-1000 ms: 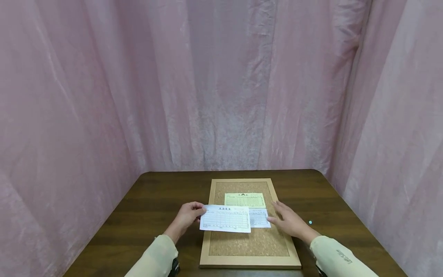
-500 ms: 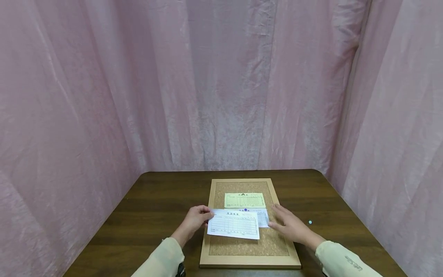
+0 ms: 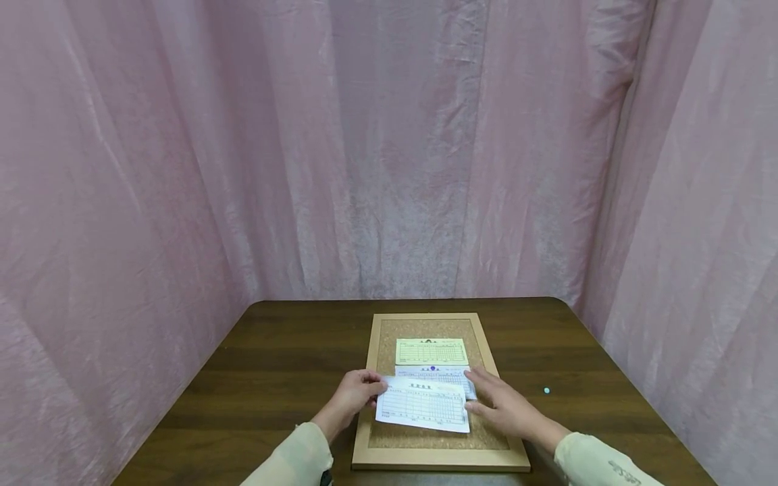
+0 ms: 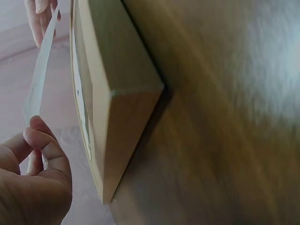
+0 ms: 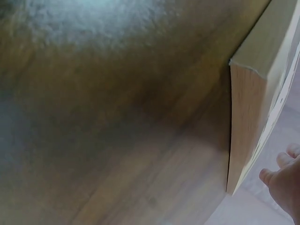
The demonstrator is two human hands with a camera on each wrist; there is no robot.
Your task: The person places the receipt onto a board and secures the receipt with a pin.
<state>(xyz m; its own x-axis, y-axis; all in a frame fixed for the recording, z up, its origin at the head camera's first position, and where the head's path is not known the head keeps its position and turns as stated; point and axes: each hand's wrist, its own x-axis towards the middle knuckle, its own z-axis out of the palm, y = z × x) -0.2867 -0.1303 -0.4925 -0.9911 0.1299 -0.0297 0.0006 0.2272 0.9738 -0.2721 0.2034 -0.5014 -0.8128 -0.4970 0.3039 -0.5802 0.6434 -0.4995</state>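
Observation:
My left hand (image 3: 358,393) pinches the left edge of a white printed form (image 3: 422,405) between thumb and fingers. In the left wrist view the form (image 4: 40,75) is seen edge-on, raised above the corkboard (image 4: 126,70). My right hand (image 3: 503,405) is by the form's right edge, fingers spread and thumb apart, over the right side of the corkboard (image 3: 437,441). A bluish-white form (image 3: 419,370) with a purple pushpin (image 3: 433,368) at its top lies on the board, partly hidden under the held form. Above it lies a pale green form (image 3: 430,352) with a dark pin (image 3: 428,341).
The wooden-framed board rests on a dark brown table (image 3: 292,358). A small light-blue pushpin (image 3: 546,390) lies on the table right of the board. Pink curtains (image 3: 401,169) hang behind the table and along both sides.
My left hand has carried the white form rightward and toward me, uncovering the bluish form's top and its purple pin. My right hand has shifted slightly nearer, beside the form's right edge.

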